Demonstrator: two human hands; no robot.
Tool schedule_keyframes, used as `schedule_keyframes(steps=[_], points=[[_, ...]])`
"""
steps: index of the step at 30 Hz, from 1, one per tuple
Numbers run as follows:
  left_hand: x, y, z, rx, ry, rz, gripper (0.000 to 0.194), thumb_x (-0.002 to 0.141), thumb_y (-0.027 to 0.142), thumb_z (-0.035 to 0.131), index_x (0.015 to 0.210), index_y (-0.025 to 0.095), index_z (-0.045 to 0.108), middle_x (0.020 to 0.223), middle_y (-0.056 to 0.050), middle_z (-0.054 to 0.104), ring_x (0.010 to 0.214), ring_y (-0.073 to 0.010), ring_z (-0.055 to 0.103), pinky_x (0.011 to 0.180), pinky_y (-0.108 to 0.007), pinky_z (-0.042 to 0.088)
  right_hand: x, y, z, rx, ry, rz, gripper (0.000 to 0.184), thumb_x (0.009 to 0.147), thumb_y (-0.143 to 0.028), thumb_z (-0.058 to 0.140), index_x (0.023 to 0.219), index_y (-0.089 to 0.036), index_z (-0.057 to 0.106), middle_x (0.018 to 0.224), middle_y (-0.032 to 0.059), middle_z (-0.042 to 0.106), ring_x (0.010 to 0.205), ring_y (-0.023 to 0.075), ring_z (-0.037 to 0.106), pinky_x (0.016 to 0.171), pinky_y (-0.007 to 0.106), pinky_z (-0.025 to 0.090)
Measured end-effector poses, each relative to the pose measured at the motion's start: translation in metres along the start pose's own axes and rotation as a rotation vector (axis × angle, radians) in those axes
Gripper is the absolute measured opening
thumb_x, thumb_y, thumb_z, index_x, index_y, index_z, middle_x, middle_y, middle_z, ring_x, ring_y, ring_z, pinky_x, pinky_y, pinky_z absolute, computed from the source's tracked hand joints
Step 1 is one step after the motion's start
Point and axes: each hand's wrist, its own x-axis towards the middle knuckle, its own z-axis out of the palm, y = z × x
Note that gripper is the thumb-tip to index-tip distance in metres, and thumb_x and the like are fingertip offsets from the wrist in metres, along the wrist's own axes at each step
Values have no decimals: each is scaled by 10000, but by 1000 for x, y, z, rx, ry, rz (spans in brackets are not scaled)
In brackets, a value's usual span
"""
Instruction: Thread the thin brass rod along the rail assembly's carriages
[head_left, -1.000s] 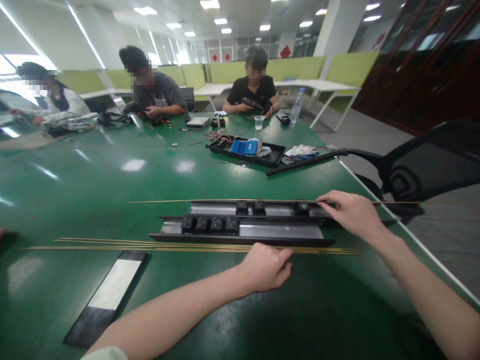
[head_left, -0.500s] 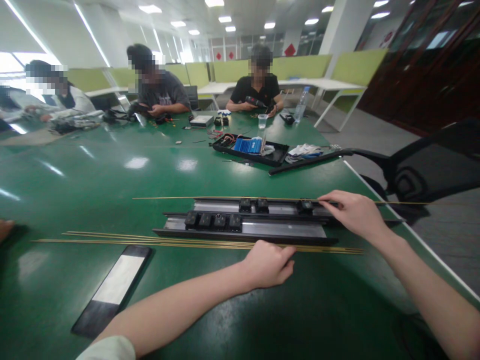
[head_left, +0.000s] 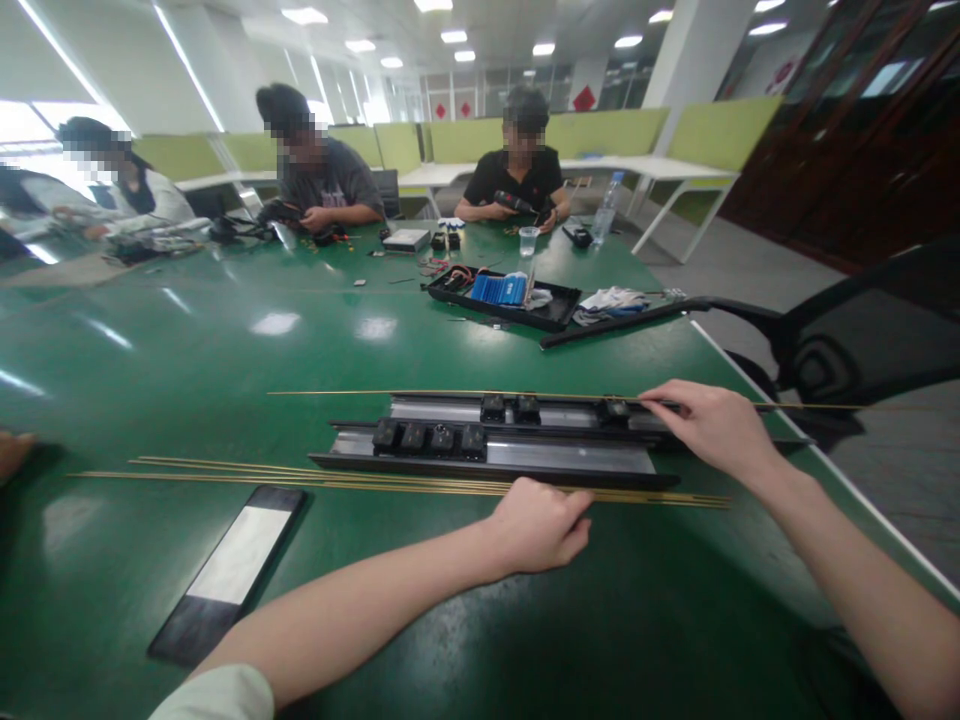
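My right hand (head_left: 703, 428) pinches a long thin brass-coloured rod (head_left: 337, 393) between thumb and fingertips, over the right part of the rear black channel (head_left: 442, 411). The rod runs along that channel's far edge and sticks out past both sides. Three black blocks (head_left: 528, 408) sit in this channel. In the front channel (head_left: 562, 456), several black blocks (head_left: 443, 440) stand in a row at its left half. My left hand (head_left: 541, 527) is curled closed at the near edge of several similar rods (head_left: 420, 485) lying on the table; what its fingers hold, if anything, is hidden.
A phone (head_left: 238, 555) lies at the left of my forearm on the green table (head_left: 187, 400). Beyond the channels are a black tray (head_left: 555, 310) with a blue item, gloves (head_left: 611, 304), a cup and a bottle. Another person's hand (head_left: 13, 455) shows at left; several people sit across.
Both hands keep their places and grips, and the rods and channels lie as before. The view has shifted slightly.
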Motion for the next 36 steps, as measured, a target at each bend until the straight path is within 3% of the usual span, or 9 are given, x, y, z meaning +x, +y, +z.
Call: schedule_keyframes(steps=[20, 36], points=[[0, 0, 0, -23, -9, -6, 315, 980, 343, 489, 1237, 200, 601, 860, -63, 761, 774, -240, 747, 691, -326, 568, -1, 5, 2, 14, -19, -58, 315, 994, -374, 478, 1027, -256, 768, 1075, 33, 786, 923, 237, 737, 752, 340, 521], [0, 0, -2, -47, 5, -2, 321, 973, 327, 504, 1251, 196, 596, 867, -69, 758, 780, -231, 746, 707, -318, 566, -2, 5, 1, -25, 0, -89, 313, 988, -360, 478, 1033, -269, 774, 1063, 24, 794, 900, 236, 746, 709, 333, 526]])
